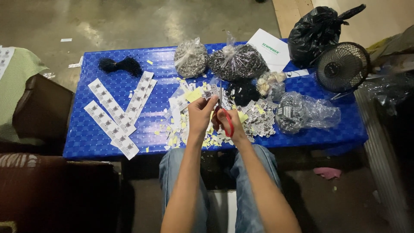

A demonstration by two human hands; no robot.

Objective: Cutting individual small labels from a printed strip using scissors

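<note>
Centre frame over the blue tabletop (86, 142), the left hand (200, 113) pinches a label strip (211, 92) while the right hand (227, 121) grips red scissors (225, 116).

Single view, head-worn camera. Looks steeply down and forward from above the seated person's lap, over both forearms. The blue table (99, 142) spans the frame, near edge just past the knees, far edge toward the top; floor beyond. Close working range.
</note>
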